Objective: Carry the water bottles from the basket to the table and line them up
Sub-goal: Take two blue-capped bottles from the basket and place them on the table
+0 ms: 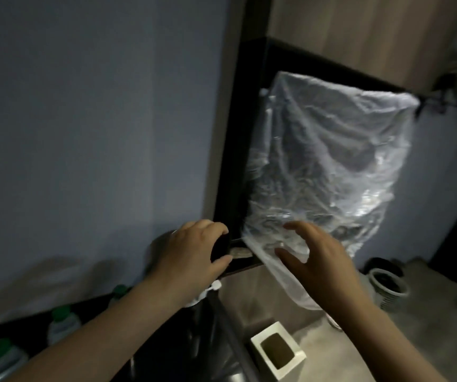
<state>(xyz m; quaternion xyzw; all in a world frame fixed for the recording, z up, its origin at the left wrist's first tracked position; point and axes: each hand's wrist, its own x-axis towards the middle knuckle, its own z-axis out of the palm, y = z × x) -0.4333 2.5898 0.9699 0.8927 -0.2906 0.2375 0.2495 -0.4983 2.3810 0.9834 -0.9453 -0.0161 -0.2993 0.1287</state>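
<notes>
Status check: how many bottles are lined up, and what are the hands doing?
Done: three green-capped clear plastic bottles stand in a row on the dark table. In hand: the left hand grips an unidentifiable dark object; the right hand reaches, fingers spread, toward the crinkled clear plastic bag. Left: unclear; no other bottles show plainly.

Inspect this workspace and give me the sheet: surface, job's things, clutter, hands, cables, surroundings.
Surface: dark table, dimly lit.
Job's things: three green-capped bottles upright on the table, in a row along the wall; white slatted basket low at right, contents unclear.
Clutter: clear plastic bag hanging in front of a dark frame; white square box below.
Hands: left hand grips a dark object, too blurred to identify; right hand has its fingers spread at the bag's lower edge.
Cables: nothing seen.
Surroundings: grey-blue wall, wood panel; picture dark and blurred.
</notes>
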